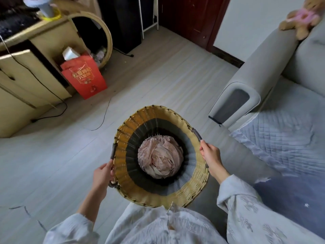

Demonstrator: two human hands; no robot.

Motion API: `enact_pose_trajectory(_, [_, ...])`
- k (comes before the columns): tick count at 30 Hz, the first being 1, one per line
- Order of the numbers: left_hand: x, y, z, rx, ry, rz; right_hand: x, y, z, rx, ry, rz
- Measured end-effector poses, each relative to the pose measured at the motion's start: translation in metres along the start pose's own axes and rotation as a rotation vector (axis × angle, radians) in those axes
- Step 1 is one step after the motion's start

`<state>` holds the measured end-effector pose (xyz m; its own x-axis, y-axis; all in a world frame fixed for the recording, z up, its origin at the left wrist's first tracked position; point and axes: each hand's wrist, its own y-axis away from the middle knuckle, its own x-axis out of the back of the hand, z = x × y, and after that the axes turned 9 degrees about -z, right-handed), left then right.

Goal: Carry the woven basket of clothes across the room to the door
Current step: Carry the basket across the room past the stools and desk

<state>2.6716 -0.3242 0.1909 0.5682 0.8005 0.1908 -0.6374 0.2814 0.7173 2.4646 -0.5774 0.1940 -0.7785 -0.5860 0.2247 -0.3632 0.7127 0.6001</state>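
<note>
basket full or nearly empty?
Nearly empty: only crumpled pinkish cloth lies at the bottom of the woven basket, walls bare above it.

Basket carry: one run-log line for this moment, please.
phase: carrying | woven basket: lifted, clothes inside | left hand: on handle | right hand: on handle | door: ahead

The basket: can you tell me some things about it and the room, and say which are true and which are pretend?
1. Both hands hold the basket. True: the left hand and the right hand each grip a side handle.
2. The basket is empty. False: pinkish clothes lie at its bottom.
3. A red bag stands on the floor by the cabinet. True.
4. The teddy sits in the basket. False: it sits on the sofa arm.
5. The basket is blue all over. False: it has yellow, black and grey bands.
</note>
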Motion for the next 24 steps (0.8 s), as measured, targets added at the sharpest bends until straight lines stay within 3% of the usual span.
enact_pose_trajectory(4, [-0.025, -0.063, 0.046, 0.014, 0.029, -0.025, 0.002, -0.065, -0.028, -0.008, 0.014, 0.052])
enact_pose_trajectory(12, [-0.086, -0.199, 0.204, -0.003, -0.079, -0.157, 0.009, -0.197, -0.145, -0.03, -0.035, 0.215])
enact_pose_trajectory(24, [-0.173, -0.311, 0.328, 0.054, -0.261, -0.189, 0.044, -0.323, -0.215, -0.177, -0.102, 0.252])
